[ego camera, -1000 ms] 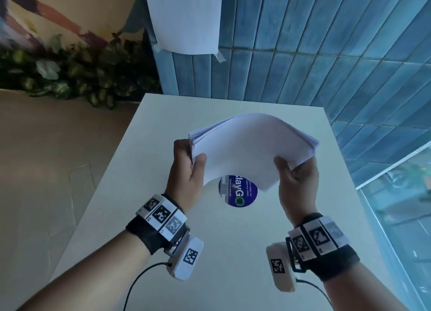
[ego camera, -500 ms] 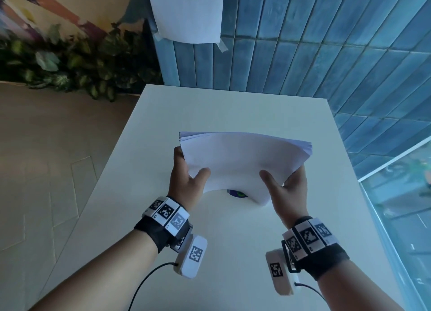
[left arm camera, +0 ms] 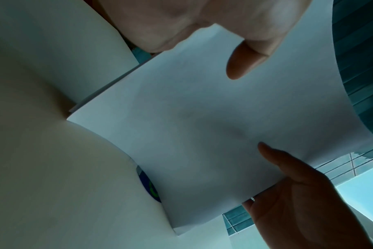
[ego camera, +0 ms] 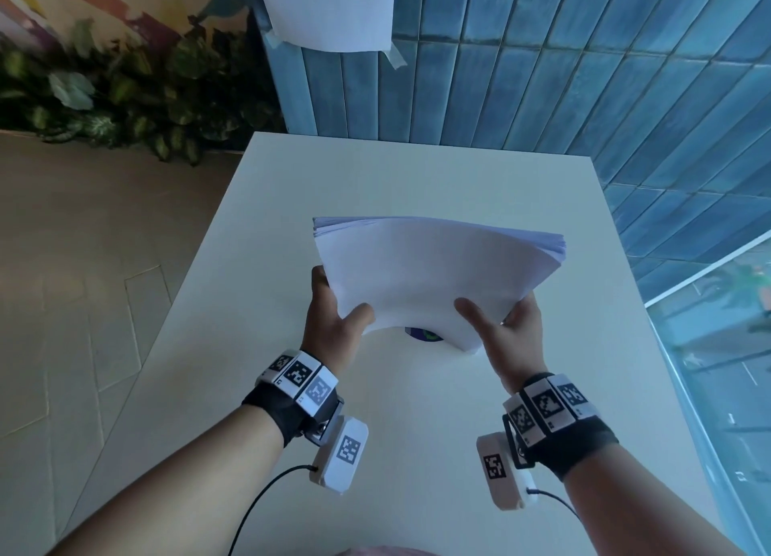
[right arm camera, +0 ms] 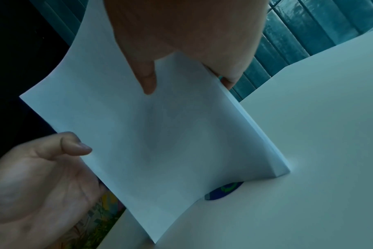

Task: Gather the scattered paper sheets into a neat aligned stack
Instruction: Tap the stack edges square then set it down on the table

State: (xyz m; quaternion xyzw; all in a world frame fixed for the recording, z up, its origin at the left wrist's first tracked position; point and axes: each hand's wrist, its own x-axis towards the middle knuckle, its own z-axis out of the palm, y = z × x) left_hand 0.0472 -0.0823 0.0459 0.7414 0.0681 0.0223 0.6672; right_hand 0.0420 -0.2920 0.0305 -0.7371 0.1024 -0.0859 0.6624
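Our left hand [ego camera: 333, 326] pinches the thick stack of white paper sheets [ego camera: 434, 276] at its left edge; the stack runs long side left-to-right, near corner touching the white table [ego camera: 258, 288], tilted up; our right hand [ego camera: 507, 330] pinches the right edge.

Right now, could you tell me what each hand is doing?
Left hand: gripping the paper stack.
Right hand: gripping the same stack.
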